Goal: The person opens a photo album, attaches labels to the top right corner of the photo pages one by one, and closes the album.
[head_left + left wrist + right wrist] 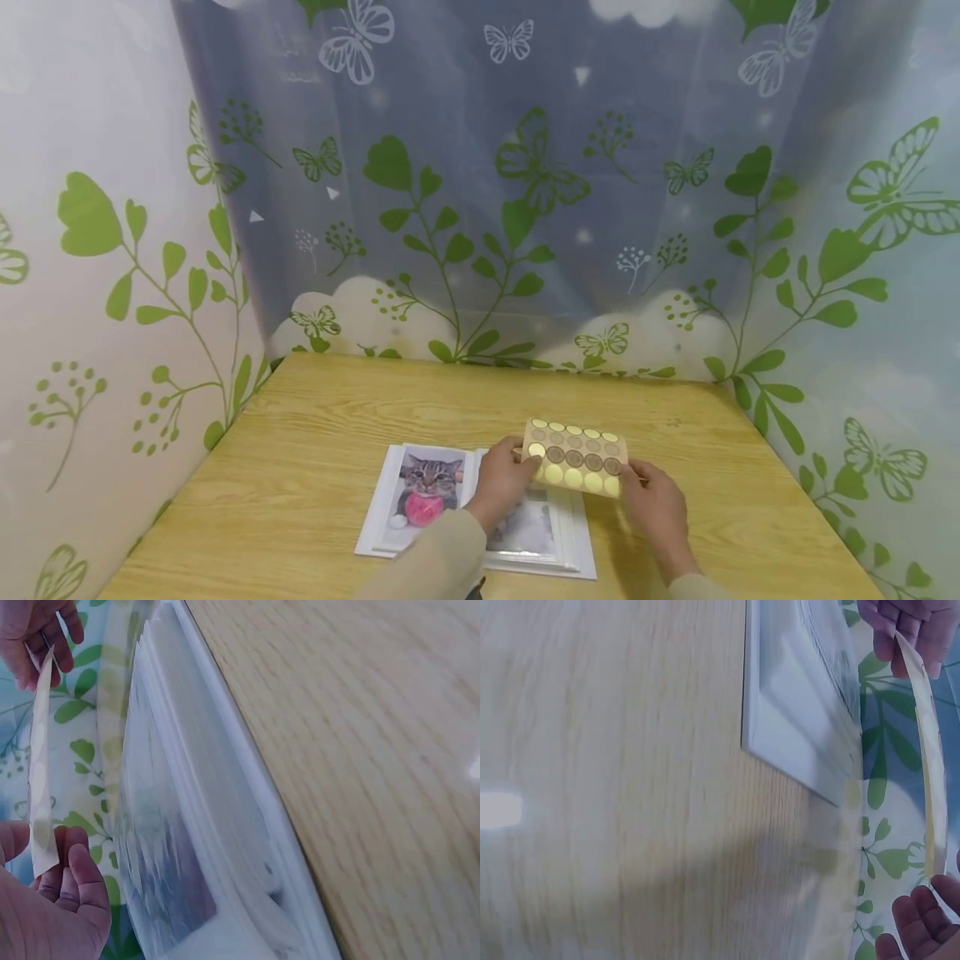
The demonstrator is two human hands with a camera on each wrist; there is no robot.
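Observation:
Between both hands is a sheet of round stickers [573,477], tan with rows of pale gold and brown circles, lifted over the right page of a photo album [375,510]. My left hand [501,477] pinches the sheet's left edge, thumb on the front. At the opposite edge, my right hand [660,507] pinches the lower right corner. Both wrist views show the thin sheet [40,769] edge-on, slightly bowed. The white album lies open; its left page holds a cat picture [431,479] with a pink round shape. The sheet and left arm hide part of the right page.
A wood-grain table [300,433] carries the album. Behind and on both sides hang curtains [465,250] printed with green leaves and butterflies. A small dark object [477,588] shows beside the left sleeve at the lower edge of the head view.

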